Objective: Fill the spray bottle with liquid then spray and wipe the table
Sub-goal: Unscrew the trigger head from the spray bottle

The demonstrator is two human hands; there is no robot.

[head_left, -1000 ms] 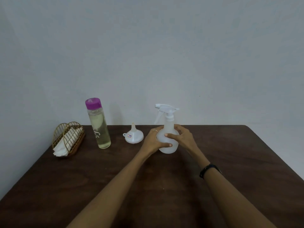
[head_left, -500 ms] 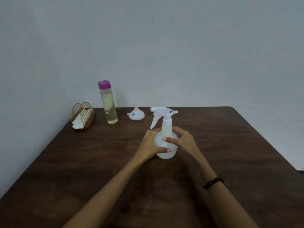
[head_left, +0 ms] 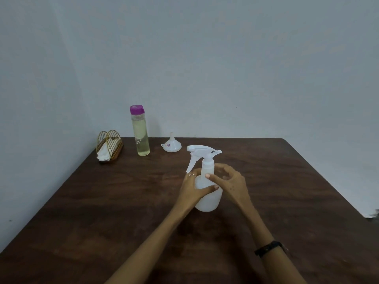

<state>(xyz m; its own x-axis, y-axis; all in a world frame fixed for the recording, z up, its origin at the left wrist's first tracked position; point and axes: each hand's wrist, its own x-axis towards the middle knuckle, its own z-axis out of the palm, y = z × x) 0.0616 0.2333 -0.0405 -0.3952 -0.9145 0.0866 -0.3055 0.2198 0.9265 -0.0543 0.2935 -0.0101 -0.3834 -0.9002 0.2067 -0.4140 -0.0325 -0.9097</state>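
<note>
A white translucent spray bottle [head_left: 207,202] with a white trigger head stands upright in the middle of the dark wooden table [head_left: 102,212]. My left hand [head_left: 192,190] grips its body from the left, thumb across the front. From the right, my right hand [head_left: 232,182] holds the bottle's shoulder, thumb on the front and fingers curled round the far side. A tall clear bottle [head_left: 141,138] with a purple cap, full of pale yellow liquid, stands at the back left. Next to it a small white funnel [head_left: 171,146] lies mouth down.
A gold wire holder [head_left: 109,145] with white napkins sits at the table's back left corner, near the wall. The table's right edge runs diagonally past my right arm, which wears a black wristband [head_left: 267,248].
Both hands have drawn the spray bottle from the back of the table toward me, away from the funnel and the liquid bottle. The fingers of my right hand have shifted higher on it.
</note>
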